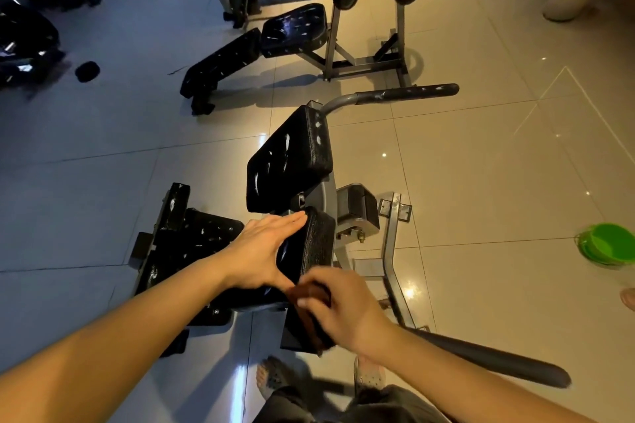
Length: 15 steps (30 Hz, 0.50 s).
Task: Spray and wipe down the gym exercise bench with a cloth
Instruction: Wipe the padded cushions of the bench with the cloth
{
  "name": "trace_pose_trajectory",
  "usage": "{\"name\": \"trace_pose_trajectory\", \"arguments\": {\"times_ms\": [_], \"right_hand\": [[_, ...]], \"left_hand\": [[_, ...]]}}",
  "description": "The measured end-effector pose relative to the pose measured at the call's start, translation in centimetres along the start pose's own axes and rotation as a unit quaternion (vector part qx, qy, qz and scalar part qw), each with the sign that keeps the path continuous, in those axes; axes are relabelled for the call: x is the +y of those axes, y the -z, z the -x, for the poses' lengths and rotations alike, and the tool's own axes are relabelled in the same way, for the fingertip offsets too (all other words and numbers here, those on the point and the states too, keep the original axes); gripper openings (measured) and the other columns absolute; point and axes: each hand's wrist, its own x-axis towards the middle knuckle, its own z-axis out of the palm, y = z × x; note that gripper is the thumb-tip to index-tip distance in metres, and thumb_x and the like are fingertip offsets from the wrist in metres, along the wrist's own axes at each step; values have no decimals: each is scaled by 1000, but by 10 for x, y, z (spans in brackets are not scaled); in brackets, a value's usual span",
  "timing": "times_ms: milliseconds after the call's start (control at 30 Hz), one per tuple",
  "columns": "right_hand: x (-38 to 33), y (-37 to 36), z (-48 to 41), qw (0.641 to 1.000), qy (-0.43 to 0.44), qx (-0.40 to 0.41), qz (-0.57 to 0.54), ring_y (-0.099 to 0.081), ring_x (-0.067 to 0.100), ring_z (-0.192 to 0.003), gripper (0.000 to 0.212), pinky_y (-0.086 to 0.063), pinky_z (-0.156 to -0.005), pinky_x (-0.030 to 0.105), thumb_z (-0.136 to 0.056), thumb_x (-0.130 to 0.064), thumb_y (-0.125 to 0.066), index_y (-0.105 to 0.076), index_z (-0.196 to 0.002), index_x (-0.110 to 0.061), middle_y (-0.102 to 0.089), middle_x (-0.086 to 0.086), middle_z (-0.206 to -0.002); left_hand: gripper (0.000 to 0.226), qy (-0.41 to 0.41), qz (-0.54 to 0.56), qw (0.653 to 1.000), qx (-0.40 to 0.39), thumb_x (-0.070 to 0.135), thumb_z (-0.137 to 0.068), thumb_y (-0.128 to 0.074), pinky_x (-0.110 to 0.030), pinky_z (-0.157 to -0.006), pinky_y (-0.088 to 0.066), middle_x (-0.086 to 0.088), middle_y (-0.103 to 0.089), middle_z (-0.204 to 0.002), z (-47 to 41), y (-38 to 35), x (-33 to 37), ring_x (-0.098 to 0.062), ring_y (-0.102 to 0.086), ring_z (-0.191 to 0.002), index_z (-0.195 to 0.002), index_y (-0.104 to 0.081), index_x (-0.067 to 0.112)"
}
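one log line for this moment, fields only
phase: wipe | left hand: flat on near black pad, fingers straight | right hand: grips brown cloth at the pad's near end, blurred

Bare left arm stretched forward from lower left, wrist straight. At its end, left hand (263,249) flat, fingers (292,218) straight and together, palm laid against side of pad (314,240), thumb low. Bare right arm reaching in from lower right, wrist bent inward. There, right hand (343,307) motion-blurred, knuckles up, fingers curled, gripping dark cloth (311,294) against pad. Hands close together.
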Motion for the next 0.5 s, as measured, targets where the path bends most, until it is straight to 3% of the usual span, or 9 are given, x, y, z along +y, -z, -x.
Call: {"name": "trace_pose_trajectory", "arguments": {"times_ms": [67, 133, 233, 300, 433, 500], "right_hand": [[4, 10, -3, 998, -36, 32, -33, -61, -2, -91, 10, -45, -81, 15, -91, -24, -73, -70, -101, -26, -68, -13, -91], [10, 31, -31, 980, -81, 156, -89, -58, -11, -89, 14, -41, -75, 8, -90, -15, -75, -68, -98, -25, -65, -17, -89], [17, 57, -85, 938, -147, 288, -123, -59, -14, -81, 18, -52, -82, 21, -87, -7, -74, -67, -100, -17, -64, -21, -88], [14, 50, -100, 935, -155, 296, -117, -60, -9, -83, 20, -55, -88, 31, -86, -5, -73, -66, -100, -18, -66, -17, -89], [-7, 25, -64, 962, -121, 226, -94, -60, -6, -82, 20, -45, -70, 6, -86, -8, -77, -65, -97, -21, -68, -10, -91], [-9, 24, -37, 977, -109, 163, -78, -60, -5, -82, 22, -43, -70, 6, -83, -6, -79, -67, -93, -21, -64, -13, -88]], "left_hand": [[141, 4, 8, 1000, 0, 69, -55, -89, -25, -117, -3, 17, -10, -169, 0, -1, -2, -10, -8, -153, -163, -5, 37], [144, 7, 13, 1000, -2, 69, -52, -90, -25, -117, -3, 18, -8, -169, 0, -2, -4, -8, -6, -153, -163, -5, 37], [145, 5, 12, 1000, -4, 70, -51, -90, -25, -117, -5, 18, -9, -169, 0, -3, -6, -8, -8, -153, -163, -5, 37], [145, 3, 11, 1000, -5, 69, -51, -90, -25, -117, -5, 18, -9, -169, -1, -3, -6, -9, -8, -152, -164, -5, 36], [145, 8, 15, 1000, 1, 76, -48, -87, -32, -122, -10, 18, -11, -169, -2, -5, -11, -12, -9, -153, -163, -4, 41], [146, 5, 18, 1000, 4, 79, -46, -85, -36, -123, -13, 18, -12, -168, -3, -7, -14, -14, -11, -153, -162, -4, 44]]}}
